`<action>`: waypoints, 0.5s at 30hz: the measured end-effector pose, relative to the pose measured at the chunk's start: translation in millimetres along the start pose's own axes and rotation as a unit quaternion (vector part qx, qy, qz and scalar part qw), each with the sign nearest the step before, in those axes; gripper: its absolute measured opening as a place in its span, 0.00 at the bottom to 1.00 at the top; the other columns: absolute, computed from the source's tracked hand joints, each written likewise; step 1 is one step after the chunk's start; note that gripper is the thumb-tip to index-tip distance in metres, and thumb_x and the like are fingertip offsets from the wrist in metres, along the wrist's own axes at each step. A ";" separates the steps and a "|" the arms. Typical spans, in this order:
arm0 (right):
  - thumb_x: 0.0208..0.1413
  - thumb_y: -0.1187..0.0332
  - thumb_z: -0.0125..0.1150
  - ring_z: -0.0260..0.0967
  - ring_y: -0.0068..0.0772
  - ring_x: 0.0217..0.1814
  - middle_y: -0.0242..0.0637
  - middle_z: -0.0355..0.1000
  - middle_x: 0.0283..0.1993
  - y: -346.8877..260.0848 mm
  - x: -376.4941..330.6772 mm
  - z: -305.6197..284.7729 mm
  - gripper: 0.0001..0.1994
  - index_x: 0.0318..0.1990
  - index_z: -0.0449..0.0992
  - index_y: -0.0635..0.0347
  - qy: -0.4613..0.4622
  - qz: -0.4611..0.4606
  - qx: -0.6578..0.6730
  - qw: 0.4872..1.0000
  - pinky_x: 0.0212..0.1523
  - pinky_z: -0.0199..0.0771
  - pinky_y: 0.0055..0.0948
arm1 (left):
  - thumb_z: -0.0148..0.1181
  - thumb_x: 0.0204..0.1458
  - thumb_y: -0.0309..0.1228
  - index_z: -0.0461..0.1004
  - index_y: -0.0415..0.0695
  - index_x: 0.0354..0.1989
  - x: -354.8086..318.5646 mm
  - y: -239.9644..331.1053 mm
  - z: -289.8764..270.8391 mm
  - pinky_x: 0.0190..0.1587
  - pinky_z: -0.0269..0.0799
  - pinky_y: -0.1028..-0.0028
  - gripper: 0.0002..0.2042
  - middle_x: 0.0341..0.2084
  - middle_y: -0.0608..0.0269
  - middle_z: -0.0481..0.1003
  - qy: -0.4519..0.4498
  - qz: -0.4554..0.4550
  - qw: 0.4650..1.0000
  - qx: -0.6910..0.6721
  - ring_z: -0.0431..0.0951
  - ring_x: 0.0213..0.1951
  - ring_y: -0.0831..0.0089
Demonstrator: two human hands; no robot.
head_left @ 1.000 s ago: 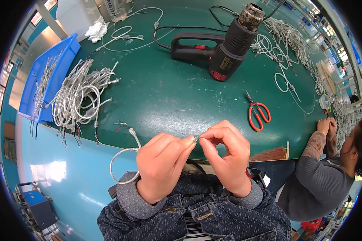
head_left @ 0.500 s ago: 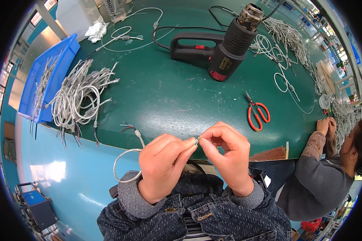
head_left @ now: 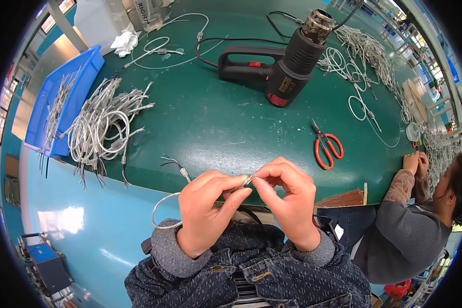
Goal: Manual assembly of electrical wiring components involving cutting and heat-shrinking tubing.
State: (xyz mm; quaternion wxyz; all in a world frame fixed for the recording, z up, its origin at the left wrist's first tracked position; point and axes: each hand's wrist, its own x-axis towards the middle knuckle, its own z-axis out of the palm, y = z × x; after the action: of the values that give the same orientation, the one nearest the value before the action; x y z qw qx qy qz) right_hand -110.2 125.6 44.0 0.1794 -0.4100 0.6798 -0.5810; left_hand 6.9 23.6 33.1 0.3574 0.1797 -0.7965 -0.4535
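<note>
From over the person's head, both hands meet just in front of the chest, at the near edge of the green table (head_left: 215, 128). The left hand (head_left: 205, 210) and the right hand (head_left: 287, 200) each pinch with thumb and forefinger the same thin silver cable (head_left: 164, 205), their fingertips nearly touching at a small metal end between them; the other fingers are curled in. The cable loops out left of the left hand and runs up onto the table edge, ending in bare coloured wires. Farther back lie a pile of similar cables (head_left: 102, 128) beside a blue tray (head_left: 61, 97), a black heat gun (head_left: 282, 66) and red-handled scissors (head_left: 326, 146). To the right, another seated person (head_left: 410, 231) bends over more cables.
</note>
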 end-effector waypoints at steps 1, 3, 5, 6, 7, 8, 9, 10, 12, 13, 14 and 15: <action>0.48 0.83 0.59 0.68 0.21 0.30 0.35 0.71 0.31 -0.6 -0.2 0.2 0.03 0.31 0.75 0.70 0.004 -0.016 -0.018 1.000 0.31 0.71 0.19 | 0.64 0.42 0.16 0.77 0.37 0.33 -0.1 0.8 0.2 0.27 0.66 0.78 0.09 0.23 0.59 0.76 0.003 -0.003 1.000 -0.003 0.74 0.25 0.74; 0.48 0.83 0.59 0.69 0.21 0.30 0.36 0.72 0.32 0.0 -0.3 0.5 0.03 0.32 0.75 0.70 0.003 -0.023 -0.011 1.000 0.31 0.71 0.19 | 0.64 0.42 0.16 0.77 0.36 0.33 0.0 1.7 -0.7 0.27 0.66 0.78 0.08 0.24 0.59 0.76 0.007 -0.005 1.000 -0.006 0.74 0.25 0.74; 0.48 0.83 0.60 0.69 0.22 0.30 0.37 0.72 0.32 0.7 -0.3 0.8 0.04 0.33 0.75 0.70 0.002 -0.035 0.004 0.999 0.31 0.71 0.20 | 0.63 0.42 0.16 0.77 0.36 0.33 0.8 2.2 -2.3 0.29 0.66 0.79 0.08 0.24 0.59 0.76 0.011 -0.020 0.999 -0.025 0.74 0.26 0.74; 0.48 0.83 0.60 0.69 0.22 0.30 0.37 0.72 0.32 0.3 -0.7 0.4 0.04 0.33 0.75 0.70 0.002 -0.036 0.004 0.999 0.31 0.71 0.20 | 0.63 0.42 0.15 0.77 0.35 0.33 0.9 2.5 -2.9 0.29 0.67 0.79 0.08 0.25 0.59 0.76 0.012 -0.028 0.999 -0.034 0.74 0.27 0.74; 0.48 0.83 0.60 0.69 0.23 0.30 0.37 0.72 0.32 -0.4 -1.5 -0.3 0.04 0.33 0.75 0.69 0.006 -0.022 0.014 1.000 0.31 0.71 0.20 | 0.63 0.42 0.15 0.77 0.35 0.33 0.9 2.9 -3.2 0.29 0.67 0.79 0.08 0.25 0.59 0.76 0.013 -0.028 0.999 -0.034 0.74 0.27 0.74; 0.47 0.83 0.60 0.69 0.23 0.30 0.38 0.72 0.32 -1.2 -2.2 -0.9 0.05 0.33 0.75 0.69 0.010 -0.009 0.025 1.000 0.31 0.72 0.20 | 0.63 0.43 0.15 0.77 0.35 0.33 0.8 3.5 -3.3 0.29 0.67 0.79 0.08 0.25 0.59 0.76 0.015 -0.029 0.999 -0.038 0.74 0.27 0.74; 0.47 0.83 0.60 0.70 0.23 0.30 0.38 0.73 0.32 -1.7 -2.7 -1.1 0.05 0.33 0.75 0.69 0.014 0.005 0.035 0.999 0.31 0.72 0.20 | 0.63 0.43 0.15 0.77 0.35 0.33 0.8 4.0 -3.3 0.30 0.67 0.79 0.08 0.25 0.59 0.76 0.017 -0.030 0.999 -0.041 0.74 0.27 0.74; 0.47 0.83 0.60 0.70 0.23 0.30 0.38 0.73 0.32 -2.1 -2.7 -0.9 0.05 0.33 0.75 0.69 0.014 0.004 0.034 0.999 0.31 0.72 0.20 | 0.62 0.43 0.15 0.77 0.35 0.33 0.7 4.4 -3.4 0.30 0.67 0.79 0.08 0.25 0.59 0.76 0.019 -0.030 0.998 -0.045 0.74 0.27 0.74; 0.47 0.83 0.61 0.70 0.24 0.30 0.39 0.73 0.33 -1.5 -1.8 0.0 0.06 0.34 0.75 0.69 0.011 -0.025 0.020 0.999 0.31 0.72 0.20 | 0.62 0.43 0.15 0.77 0.35 0.33 0.1 3.1 -3.5 0.30 0.67 0.79 0.08 0.25 0.59 0.76 0.018 -0.024 0.999 -0.043 0.74 0.27 0.74; 0.47 0.83 0.61 0.70 0.24 0.30 0.39 0.73 0.33 -1.3 -1.6 0.4 0.06 0.34 0.75 0.69 0.009 -0.039 0.013 0.999 0.31 0.72 0.20 | 0.62 0.43 0.15 0.77 0.35 0.33 -0.2 2.5 -3.4 0.30 0.67 0.79 0.08 0.25 0.59 0.76 0.018 -0.018 0.999 -0.041 0.74 0.27 0.74; 0.47 0.83 0.61 0.70 0.24 0.30 0.39 0.73 0.33 -1.5 -1.6 0.7 0.06 0.34 0.75 0.69 0.009 -0.039 0.013 0.999 0.31 0.72 0.20 | 0.62 0.43 0.15 0.77 0.35 0.33 -0.5 2.1 -3.3 0.29 0.67 0.79 0.08 0.25 0.59 0.76 0.017 -0.012 0.999 -0.039 0.74 0.27 0.74; 0.46 0.84 0.61 0.70 0.24 0.30 0.39 0.73 0.32 -1.9 -1.6 1.0 0.06 0.33 0.75 0.69 0.012 -0.042 0.008 0.999 0.31 0.71 0.20 | 0.62 0.43 0.15 0.77 0.35 0.33 -0.7 2.3 -3.4 0.29 0.67 0.79 0.08 0.25 0.59 0.76 0.017 -0.012 0.999 -0.039 0.74 0.27 0.74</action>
State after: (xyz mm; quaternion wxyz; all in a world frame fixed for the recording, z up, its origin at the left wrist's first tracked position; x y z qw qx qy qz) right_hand -107.9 126.2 45.2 0.1494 -0.4298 0.6593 -0.5985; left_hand 10.0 23.2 35.9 0.3724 0.1829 -0.7695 -0.4855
